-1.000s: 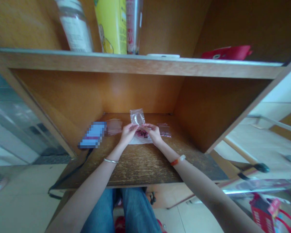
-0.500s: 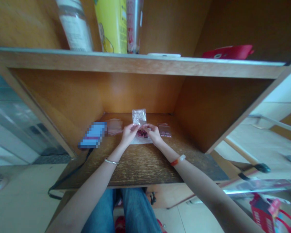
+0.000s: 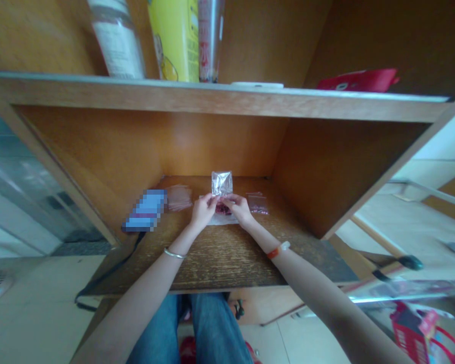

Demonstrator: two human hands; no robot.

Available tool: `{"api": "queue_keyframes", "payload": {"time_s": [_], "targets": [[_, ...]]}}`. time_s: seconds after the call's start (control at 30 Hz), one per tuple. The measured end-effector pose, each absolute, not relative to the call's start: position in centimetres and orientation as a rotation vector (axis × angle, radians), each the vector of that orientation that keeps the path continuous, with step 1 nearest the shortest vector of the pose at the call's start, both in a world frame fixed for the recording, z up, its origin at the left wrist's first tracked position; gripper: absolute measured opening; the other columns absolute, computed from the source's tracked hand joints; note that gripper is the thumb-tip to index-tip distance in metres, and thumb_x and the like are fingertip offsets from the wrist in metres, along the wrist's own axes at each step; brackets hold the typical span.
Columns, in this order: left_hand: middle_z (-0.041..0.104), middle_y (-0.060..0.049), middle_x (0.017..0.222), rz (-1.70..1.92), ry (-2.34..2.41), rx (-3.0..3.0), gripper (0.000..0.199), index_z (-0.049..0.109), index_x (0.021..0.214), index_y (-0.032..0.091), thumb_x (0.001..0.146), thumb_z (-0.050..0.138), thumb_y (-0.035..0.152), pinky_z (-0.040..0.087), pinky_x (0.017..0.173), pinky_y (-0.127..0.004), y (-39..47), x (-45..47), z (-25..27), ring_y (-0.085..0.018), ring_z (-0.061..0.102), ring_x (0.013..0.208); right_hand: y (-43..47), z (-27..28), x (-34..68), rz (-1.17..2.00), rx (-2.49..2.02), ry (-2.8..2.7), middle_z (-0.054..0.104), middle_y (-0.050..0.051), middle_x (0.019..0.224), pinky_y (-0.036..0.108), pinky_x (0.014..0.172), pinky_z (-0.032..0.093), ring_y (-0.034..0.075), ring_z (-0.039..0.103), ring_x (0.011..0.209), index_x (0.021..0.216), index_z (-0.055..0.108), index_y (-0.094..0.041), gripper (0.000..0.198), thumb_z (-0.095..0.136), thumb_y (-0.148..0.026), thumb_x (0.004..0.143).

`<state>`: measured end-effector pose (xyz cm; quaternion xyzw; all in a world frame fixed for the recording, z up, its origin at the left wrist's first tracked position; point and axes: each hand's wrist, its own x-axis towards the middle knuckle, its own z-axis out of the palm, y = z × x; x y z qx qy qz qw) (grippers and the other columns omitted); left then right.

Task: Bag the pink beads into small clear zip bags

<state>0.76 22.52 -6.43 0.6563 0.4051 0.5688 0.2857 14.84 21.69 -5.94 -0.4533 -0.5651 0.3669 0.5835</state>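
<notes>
A small clear plastic bag (image 3: 222,183) stands up between my hands, pinched along its lower edge. My left hand (image 3: 203,209) closes on its left side, thumb and forefinger together. On the other side my right hand (image 3: 239,208) grips it the same way. Just below the fingertips, a heap of dark red beads (image 3: 222,209) lies on a whitish sheet (image 3: 223,221), partly covered by my hands. Flat clear bags (image 3: 179,197) are stacked to the left. To the right lie more small bags (image 3: 257,202) with dark red bits along their lower edge.
A phone (image 3: 146,210) with a black strap (image 3: 114,273) lies at the left of the wooden desk (image 3: 220,258). Overhead, a shelf edge (image 3: 220,103) crosses the view, bearing a jar (image 3: 119,48), a yellow package (image 3: 176,43) and a red pouch (image 3: 358,81).
The clear bag has shifted slightly to the right and its face now catches more light. Both hands stay at its lower edge, the left one a little further right.
</notes>
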Motion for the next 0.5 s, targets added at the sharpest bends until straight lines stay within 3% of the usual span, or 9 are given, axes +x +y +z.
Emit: {"api": "queue_keyframes", "payload": {"time_s": [0.27,0.5], "targets": [[0.066,-0.004,0.063,1.550,1.292,1.921,0.022,0.068,0.075,0.021,0.080,0.058,0.040,0.041,0.062,-0.027,21.97,0.65,-6.06,-0.019,0.058,0.059,21.96,-6.57,14.84,0.858,-1.065,-1.349,0.073,0.004,0.081,0.032,0.075,0.050,0.020,0.067,0.077,0.079,0.073,-0.019,0.026,0.067,-0.043,0.069],[0.068,-0.006,0.072,1.615,1.400,1.939,0.029,0.069,0.083,0.021,0.085,0.052,0.045,0.038,0.066,-0.027,21.47,0.58,-5.68,-0.021,0.060,0.068,22.26,-6.70,14.67,0.754,-1.049,-1.414,0.072,0.001,0.092,0.031,0.083,0.046,0.018,0.064,0.086,0.086,0.072,-0.023,0.027,0.056,-0.044,0.079]]}}
